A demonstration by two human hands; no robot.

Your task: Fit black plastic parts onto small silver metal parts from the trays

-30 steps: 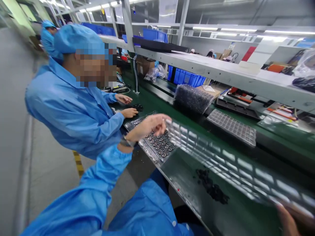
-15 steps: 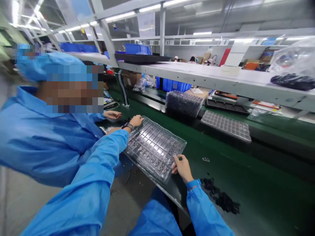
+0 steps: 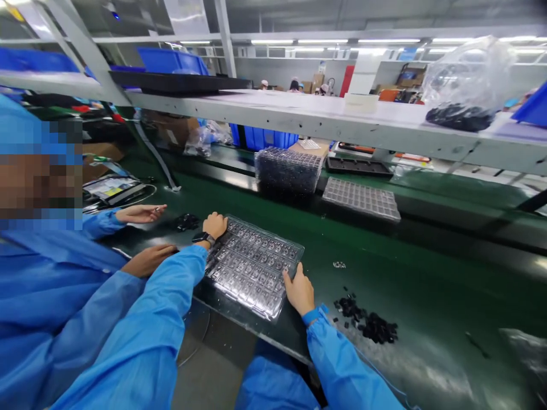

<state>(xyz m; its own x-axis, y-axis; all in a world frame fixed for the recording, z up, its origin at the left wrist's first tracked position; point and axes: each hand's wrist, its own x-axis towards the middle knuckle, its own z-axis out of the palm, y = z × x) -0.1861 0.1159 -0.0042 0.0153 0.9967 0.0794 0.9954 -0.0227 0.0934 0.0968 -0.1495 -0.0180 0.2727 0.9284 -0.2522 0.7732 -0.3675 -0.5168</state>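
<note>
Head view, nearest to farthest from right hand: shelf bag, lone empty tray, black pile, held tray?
From the right hand:
1. Held tray: touching, left side.
2. Black pile: to the right.
3. Lone empty tray: farther back, right.
4. Shelf bag: up high, beyond, far right.

Fluorescent tubes (image 3: 388, 41): glow in background
Blister tray (image 3: 245, 279): glare at near edge
Green worktop (image 3: 427, 267): dim, sheen lower right

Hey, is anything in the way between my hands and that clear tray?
Nothing visible: your left hand holds the clear tray at its far left corner, your right hand at its right edge.
</note>
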